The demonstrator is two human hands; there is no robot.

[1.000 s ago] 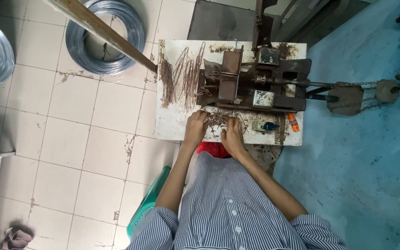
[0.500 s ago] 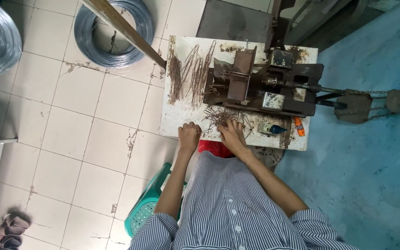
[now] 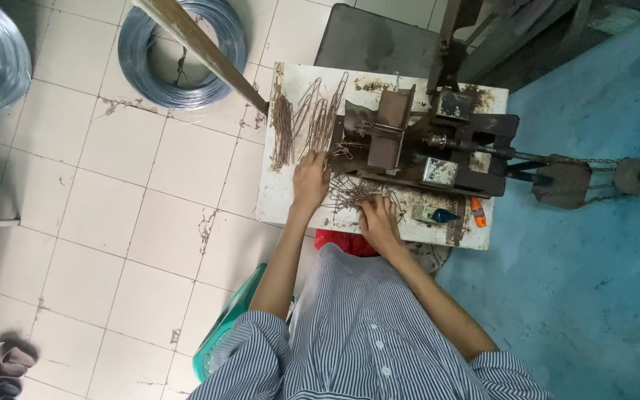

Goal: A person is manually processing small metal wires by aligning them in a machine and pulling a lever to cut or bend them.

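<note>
Working at white table (image 3: 279, 200): left hand (image 3: 310, 180) lies flat, fingers spread, on the top just at 9 o'clock of rusty machine (image 3: 424, 148), touching bent wires (image 3: 312, 118). Right hand (image 3: 378, 222) sits at 5 o'clock from the left, fingers curled over loose wire pile (image 3: 353, 194); can't tell if it pinches any. Wire coil (image 3: 183, 52) on floor at 10 o'clock.

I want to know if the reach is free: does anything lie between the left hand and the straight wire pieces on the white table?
Nothing visible does. The left hand rests beside the wire pieces; only bare table lies between.
</note>
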